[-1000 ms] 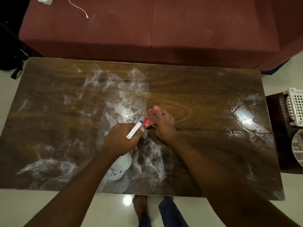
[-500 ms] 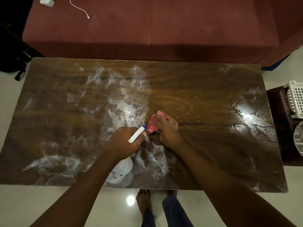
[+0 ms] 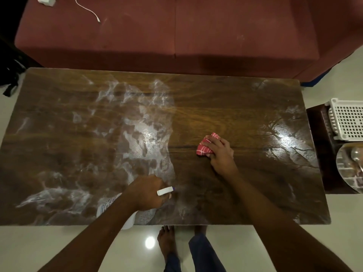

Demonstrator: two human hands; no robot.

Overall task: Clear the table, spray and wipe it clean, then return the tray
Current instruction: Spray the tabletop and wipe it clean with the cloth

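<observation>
The brown wooden table (image 3: 225, 107) fills the view, with white spray foam streaked over its left half. My left hand (image 3: 146, 192) grips a white spray bottle (image 3: 117, 209) near the front edge, its white nozzle (image 3: 165, 191) pointing right. Right of centre, my right hand (image 3: 221, 154) presses a red-and-white checked cloth (image 3: 205, 148) flat on the table. The wood around the cloth looks dry and dark. A round tray (image 3: 345, 169) with a metal object on it sits off the table at the far right, partly cut off by the frame.
A dark red sofa (image 3: 176, 32) stands behind the table, with a white cable (image 3: 87, 9) on it. A dark side stand (image 3: 322, 154) at the right holds a white plastic basket (image 3: 347, 120) and the tray. My bare feet (image 3: 167, 240) are below the front edge.
My right hand has slid the cloth to the right, away from my left hand. My left hand with the bottle has moved nearer the front edge, and its nozzle now points right.
</observation>
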